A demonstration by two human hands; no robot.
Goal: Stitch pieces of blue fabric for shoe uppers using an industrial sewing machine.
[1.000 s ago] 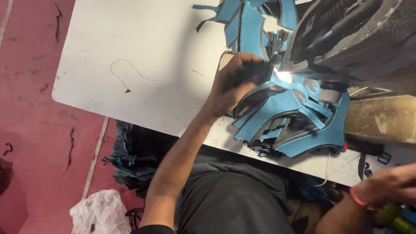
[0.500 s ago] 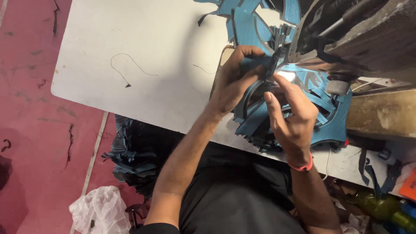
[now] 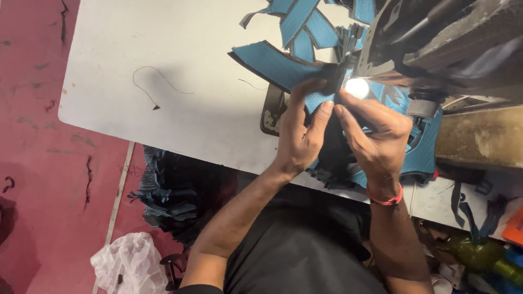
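My left hand (image 3: 301, 133) and my right hand (image 3: 375, 136) both pinch a blue textured fabric piece with dark edging (image 3: 275, 65) at the needle area of a dark sewing machine (image 3: 447, 43). A small bright lamp (image 3: 357, 87) glows just above my fingertips. The fabric piece stretches up and left from my fingers across the white table (image 3: 163, 65). A red band circles my right wrist. More blue pieces (image 3: 419, 158) lie under and beside my right hand.
Several cut blue pieces (image 3: 305, 22) are piled at the table's far edge. A loose dark thread (image 3: 155, 87) lies on the tabletop. Below the table sit a heap of blue scraps (image 3: 163, 190), a white plastic bag (image 3: 128, 264) and a green bottle (image 3: 479, 253).
My right hand came up from the lower right and joined the left at the needle. The blue piece now lies stretched out to the upper left.
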